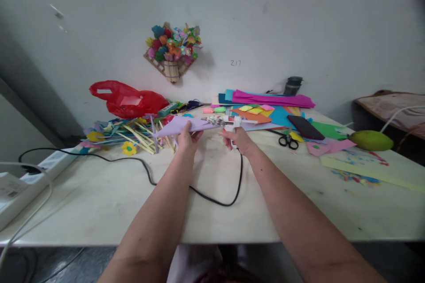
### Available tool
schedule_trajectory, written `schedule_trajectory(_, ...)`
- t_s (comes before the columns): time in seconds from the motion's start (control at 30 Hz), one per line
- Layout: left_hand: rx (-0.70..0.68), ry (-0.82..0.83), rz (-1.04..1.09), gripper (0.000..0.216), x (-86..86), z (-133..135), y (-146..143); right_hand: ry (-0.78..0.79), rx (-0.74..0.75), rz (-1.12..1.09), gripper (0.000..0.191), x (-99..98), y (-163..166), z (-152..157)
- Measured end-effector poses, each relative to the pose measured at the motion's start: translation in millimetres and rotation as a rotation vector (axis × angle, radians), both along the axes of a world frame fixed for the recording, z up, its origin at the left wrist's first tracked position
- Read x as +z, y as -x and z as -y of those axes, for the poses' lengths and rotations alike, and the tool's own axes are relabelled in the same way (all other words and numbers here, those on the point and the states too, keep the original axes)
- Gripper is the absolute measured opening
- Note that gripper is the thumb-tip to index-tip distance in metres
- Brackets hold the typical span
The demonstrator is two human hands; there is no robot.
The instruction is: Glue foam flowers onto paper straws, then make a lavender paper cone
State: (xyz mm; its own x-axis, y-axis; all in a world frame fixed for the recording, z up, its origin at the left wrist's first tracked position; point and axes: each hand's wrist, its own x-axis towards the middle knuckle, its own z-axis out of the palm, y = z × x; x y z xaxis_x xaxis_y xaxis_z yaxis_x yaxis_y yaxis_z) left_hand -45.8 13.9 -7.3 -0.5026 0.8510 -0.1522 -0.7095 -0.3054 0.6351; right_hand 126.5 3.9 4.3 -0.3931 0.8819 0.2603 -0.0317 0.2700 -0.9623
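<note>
My left hand (189,138) pinches a lilac paper sheet (174,126) by its near edge, thumb on top, and holds it up over the table. In my right hand (239,139) is a white hot glue gun (232,122), fingers wrapped round its handle. A glue stick shows at its back end, and its nozzle points left to the sheet's right end. Whether the nozzle touches the paper I cannot tell. From the handle a black cord (229,204) loops down onto the table and runs left under my left forearm.
Paper flowers and thin sticks (141,135) lie at the left, before a red plastic bag (129,99). Scissors (288,141), a phone (305,127), coloured sheets (272,98) and a green fruit-like object (371,140) lie at the right. A power strip (49,166) lines the left edge.
</note>
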Motion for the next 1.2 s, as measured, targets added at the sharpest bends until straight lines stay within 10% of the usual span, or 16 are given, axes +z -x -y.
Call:
schedule_trajectory(0.5, -0.043, -0.083, -0.008, 0.019, 6.1, 2.0, 2.1, 0.245, -0.186, -0.348, 0.028, -0.5, -0.7, -11.8)
schedule_trajectory(0.87, -0.231, -0.229, -0.075, 0.018, 7.4, 5.5, 4.8, 0.228, -0.628, -0.392, 0.023, 1.5, -19.0, -26.7)
schedule_trajectory(1.2, -0.352, -0.291, -0.205, 0.023, 7.5, 10.5, 10.3, 0.375, -0.236, -0.150, 0.026, 0.0, -21.6, -20.0)
